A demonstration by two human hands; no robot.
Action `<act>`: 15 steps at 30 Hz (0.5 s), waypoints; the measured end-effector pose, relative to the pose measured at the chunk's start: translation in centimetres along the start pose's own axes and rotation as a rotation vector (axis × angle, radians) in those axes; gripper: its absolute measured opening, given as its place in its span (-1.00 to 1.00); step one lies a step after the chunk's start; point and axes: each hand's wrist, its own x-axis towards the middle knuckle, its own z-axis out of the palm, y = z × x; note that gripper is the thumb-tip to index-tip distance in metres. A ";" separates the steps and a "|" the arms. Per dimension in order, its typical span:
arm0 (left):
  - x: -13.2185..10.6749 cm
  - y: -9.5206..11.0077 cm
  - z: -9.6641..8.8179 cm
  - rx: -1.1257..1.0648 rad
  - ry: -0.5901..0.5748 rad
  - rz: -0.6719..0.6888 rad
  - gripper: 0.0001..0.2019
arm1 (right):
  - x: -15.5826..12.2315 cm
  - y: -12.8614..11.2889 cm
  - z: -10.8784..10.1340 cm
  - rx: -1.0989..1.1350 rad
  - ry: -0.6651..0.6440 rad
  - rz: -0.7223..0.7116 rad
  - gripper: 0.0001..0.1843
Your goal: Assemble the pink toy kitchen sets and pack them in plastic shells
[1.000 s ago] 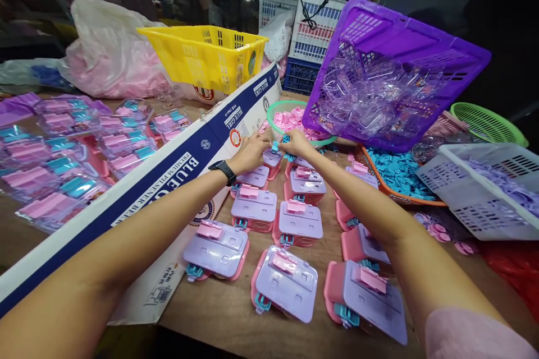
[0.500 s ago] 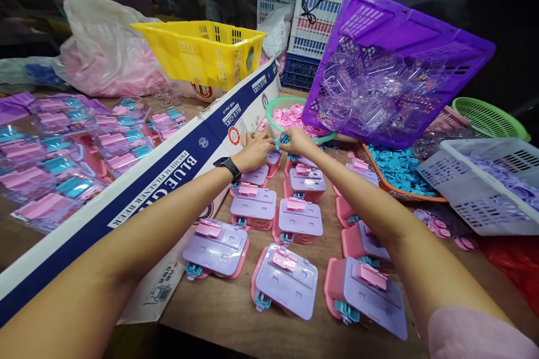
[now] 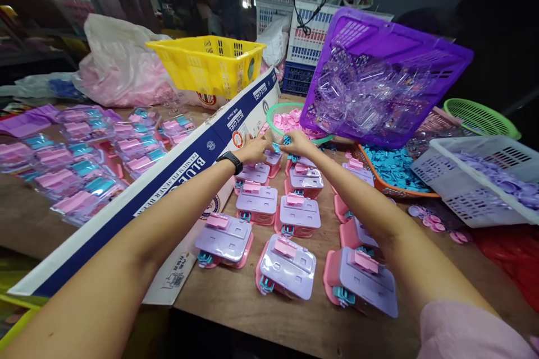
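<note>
Both my hands are at the far end of the rows of small pink boxes with lilac lids, such as this lidded box [image 3: 286, 266]. My right hand [image 3: 298, 143] is closed on small blue plastic clips [image 3: 287, 140]. Bent over a far box in the left row, my left hand [image 3: 254, 150] has its fingers drawn together. A light blue piece [image 3: 276, 147] shows between the two hands; whether the left fingertips grip it is hidden. Each near box carries a pink clip [image 3: 285, 247] on its lid and a blue clip [image 3: 266, 285] at its end.
A cardboard strip [image 3: 202, 157] runs along the left, with clear packs [image 3: 86, 190] beyond it. A green basket [image 3: 272, 123] of pink pieces sits just behind my hands. To the right are a tilted purple basket [image 3: 446, 47], an orange tray [image 3: 396, 193] of blue pieces and a white basket [image 3: 446, 179].
The view has shifted slightly, so the table and boxes sit a little differently. Both hands stay at the same far box, with the blue clips still in my right hand.
</note>
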 end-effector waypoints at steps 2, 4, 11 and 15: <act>-0.3 1.1 -0.6 -0.108 0.048 -0.008 -0.71 | -1.2 -0.4 -0.6 0.027 0.012 0.000 -0.84; -0.8 2.7 -0.8 -0.358 0.099 -0.014 -0.72 | -2.6 -0.9 -0.8 0.078 0.016 -0.018 -0.79; -3.1 7.3 -0.1 -1.042 0.156 -0.380 -0.80 | -5.8 -2.7 -0.3 0.107 0.042 -0.101 -0.68; -3.8 6.1 -1.1 -1.100 0.172 -0.490 -0.79 | -6.8 -2.8 -0.2 0.122 0.092 -0.157 -0.65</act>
